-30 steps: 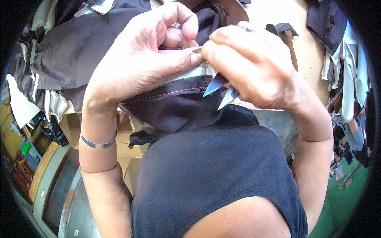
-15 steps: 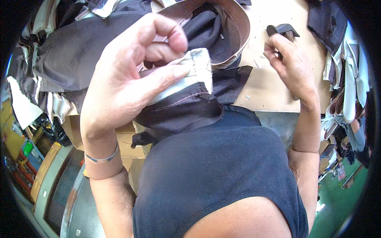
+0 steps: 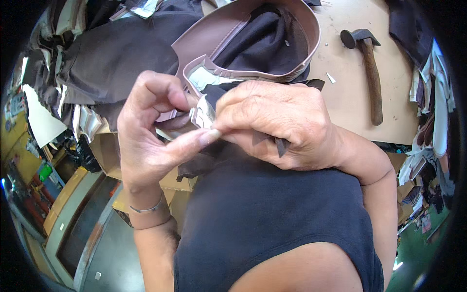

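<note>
A mauve leather bag piece (image 3: 311, 46) with dark lining (image 3: 262, 44) curves in a loop on the table in front of me. My left hand (image 3: 151, 126) curls round its near end, thumb below and bent fingers above. Closed over the same end, my right hand (image 3: 277, 121) has its fingertips against the left thumb. A white-backed edge (image 3: 203, 113) shows between the two hands. From under the right hand pokes a dark pointed tip (image 3: 281, 146); I cannot make out what it belongs to. A hammer (image 3: 372, 78) with a wooden handle lies to the right, untouched.
The pale tabletop (image 3: 340, 104) carries a small white scrap (image 3: 331, 78). Dark brown sheets (image 3: 121, 63) are heaped at the left, with stacked pieces (image 3: 87, 121) at their edge. More pieces (image 3: 440, 97) hang over the right edge. A cardboard box (image 3: 104, 151) stands below left.
My right hand has let go of the hammer, now lying on the table, and has come left to the bag piece. My left hand still holds that piece.
</note>
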The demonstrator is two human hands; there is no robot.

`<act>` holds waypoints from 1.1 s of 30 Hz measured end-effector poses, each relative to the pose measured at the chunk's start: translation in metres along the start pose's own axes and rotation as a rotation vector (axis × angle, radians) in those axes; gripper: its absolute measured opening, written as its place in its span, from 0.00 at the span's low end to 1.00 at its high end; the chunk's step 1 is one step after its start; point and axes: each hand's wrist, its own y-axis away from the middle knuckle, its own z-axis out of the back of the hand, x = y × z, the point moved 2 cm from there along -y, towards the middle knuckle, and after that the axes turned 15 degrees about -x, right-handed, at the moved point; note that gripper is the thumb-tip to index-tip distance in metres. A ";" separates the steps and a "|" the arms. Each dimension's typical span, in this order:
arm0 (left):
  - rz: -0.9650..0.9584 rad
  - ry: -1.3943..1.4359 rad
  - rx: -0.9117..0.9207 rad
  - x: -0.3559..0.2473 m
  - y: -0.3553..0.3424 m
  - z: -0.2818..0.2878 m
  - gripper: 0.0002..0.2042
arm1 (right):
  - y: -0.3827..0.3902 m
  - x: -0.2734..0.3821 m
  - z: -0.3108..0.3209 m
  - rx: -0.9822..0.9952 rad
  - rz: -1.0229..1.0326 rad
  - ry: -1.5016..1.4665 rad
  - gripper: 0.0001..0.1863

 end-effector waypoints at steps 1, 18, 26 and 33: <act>-0.016 0.006 -0.009 0.001 0.003 0.002 0.19 | 0.000 -0.001 -0.001 0.014 -0.031 -0.029 0.09; -0.210 0.001 -0.089 0.003 0.013 -0.008 0.16 | 0.003 0.003 0.000 -0.102 -0.061 0.093 0.08; -0.582 -0.242 -0.196 0.008 0.016 -0.040 0.15 | 0.010 0.003 0.008 -0.119 -0.050 0.340 0.10; -0.680 -0.440 -0.137 0.011 0.012 -0.054 0.13 | 0.011 -0.002 0.013 -0.057 0.002 0.487 0.12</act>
